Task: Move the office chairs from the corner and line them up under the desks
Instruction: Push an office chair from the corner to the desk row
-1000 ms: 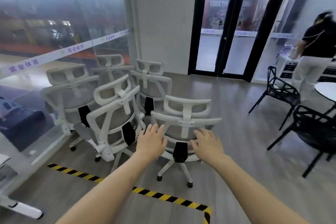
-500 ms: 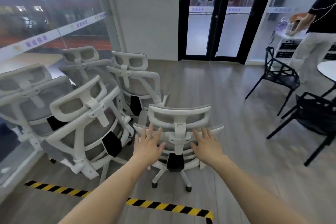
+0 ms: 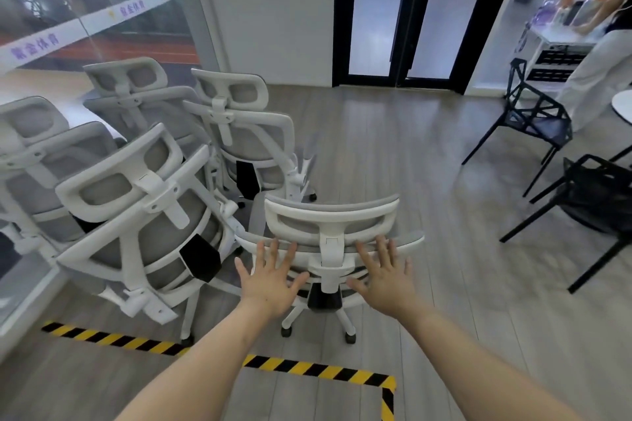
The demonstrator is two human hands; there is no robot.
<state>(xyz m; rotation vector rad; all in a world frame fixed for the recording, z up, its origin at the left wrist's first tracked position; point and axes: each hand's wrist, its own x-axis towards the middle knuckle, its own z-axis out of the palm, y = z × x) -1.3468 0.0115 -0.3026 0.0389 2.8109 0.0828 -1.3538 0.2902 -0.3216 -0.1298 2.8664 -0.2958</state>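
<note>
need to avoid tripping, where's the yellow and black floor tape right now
In the head view the yellow-black tape runs across the floor just behind the nearest white chair, under the forearms, turning a corner at lower right.

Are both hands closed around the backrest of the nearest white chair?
No: the left hand and right hand are spread open.

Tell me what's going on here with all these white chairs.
A person is reaching both open hands, left hand and right hand, toward the back of the nearest white office chair, one on each side of its spine. Fingers are spread, not gripping. Four more white chairs sit bunched by the glass wall. No desks are in view.
</note>
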